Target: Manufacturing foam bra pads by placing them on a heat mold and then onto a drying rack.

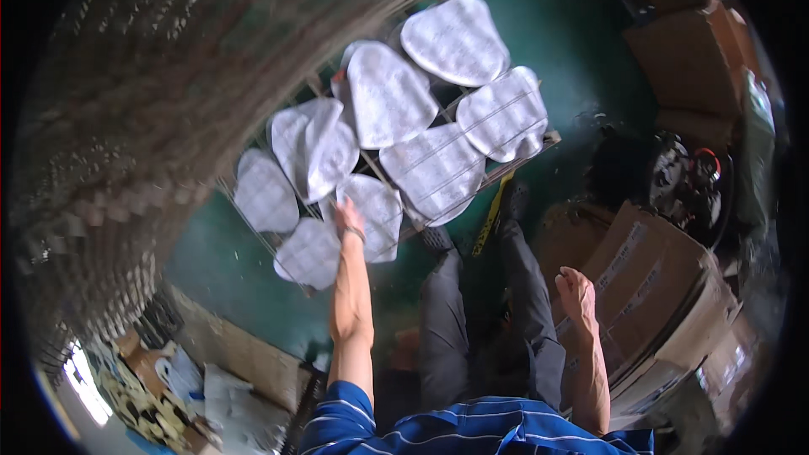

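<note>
Left hand (pixel 348 217) reaches onto a pale leaf-shaped sheet (pixel 373 215) on the wire rack (pixel 516 160); grip not discernible. Right hand (pixel 576 291) hangs open, empty, near a cardboard box (pixel 653 274).

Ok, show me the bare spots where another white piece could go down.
Bare green floor lies between the wire rack and the brick wall. The rack is crowded with overlapping white pieces. The left hand rests on them.

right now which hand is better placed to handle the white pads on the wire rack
Left. The left hand already reaches out onto a white pad on the wire rack, while the right hand hangs empty, low by the cardboard box, away from the rack.
</note>
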Motion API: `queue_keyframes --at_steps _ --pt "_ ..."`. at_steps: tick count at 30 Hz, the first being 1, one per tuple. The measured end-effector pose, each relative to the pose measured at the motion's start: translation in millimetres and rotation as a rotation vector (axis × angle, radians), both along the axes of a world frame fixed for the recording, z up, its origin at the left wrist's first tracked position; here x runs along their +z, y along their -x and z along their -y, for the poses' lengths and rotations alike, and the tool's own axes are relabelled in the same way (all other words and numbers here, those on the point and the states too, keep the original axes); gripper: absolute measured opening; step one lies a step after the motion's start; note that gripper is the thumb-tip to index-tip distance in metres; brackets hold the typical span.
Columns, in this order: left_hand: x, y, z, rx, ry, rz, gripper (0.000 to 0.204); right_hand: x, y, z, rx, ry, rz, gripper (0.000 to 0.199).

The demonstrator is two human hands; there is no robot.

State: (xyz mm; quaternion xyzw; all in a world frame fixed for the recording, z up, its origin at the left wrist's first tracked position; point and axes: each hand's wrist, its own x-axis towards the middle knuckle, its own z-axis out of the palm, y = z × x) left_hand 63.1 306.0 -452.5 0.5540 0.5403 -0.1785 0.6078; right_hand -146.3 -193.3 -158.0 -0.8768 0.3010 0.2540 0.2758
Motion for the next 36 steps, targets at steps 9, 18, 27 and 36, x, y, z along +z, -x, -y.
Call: queue_keyframes --at_steps 9,18,27,36 --pt "220 82 191 -0.887 0.328 -0.044 0.069 185 93 -24 -0.437 0.087 0.094 0.040" --pt "326 65 239 -1.337 0.683 0.256 0.053 225 280 -64 -0.991 0.220 0.283 0.039" --pt "400 116 284 -1.433 0.402 0.025 0.064 210 441 -118 -1.500 0.705 0.220 0.031" --pt "439 254 329 -1.735 0.520 -0.082 0.057 229 581 -117 -1.733 1.084 -0.077 0.038"
